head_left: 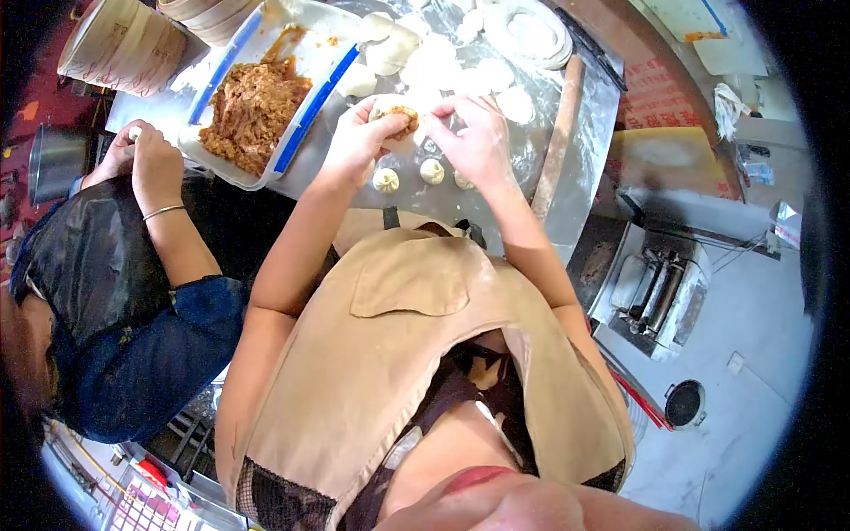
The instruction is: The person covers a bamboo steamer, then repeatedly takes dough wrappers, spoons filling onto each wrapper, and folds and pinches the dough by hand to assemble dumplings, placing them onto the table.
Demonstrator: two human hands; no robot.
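My left hand (359, 137) is closed around a round dough wrapper (409, 103) with brown filling (404, 122) showing on it. From the other side, the bent thumb and fingers of my right hand (476, 140) meet at the wrapper's edge and appear to pinch it. Just below my hands, small pleated buns stand in a row on the metal table: one bun (385, 180) at the left, another bun (432, 172) in the middle, and a third bun (463, 180) partly covered by my right wrist. Flat dough wrappers (429, 62) lie beyond my hands.
A blue-rimmed tub (312, 115) of minced filling (252, 115) sits at the left. Along the right lie a rolling pin (558, 137) and a coiled dough rope (529, 37). Bamboo steamers (124, 49) stand at the far left. A co-worker's hands (152, 168) are close by on that side.
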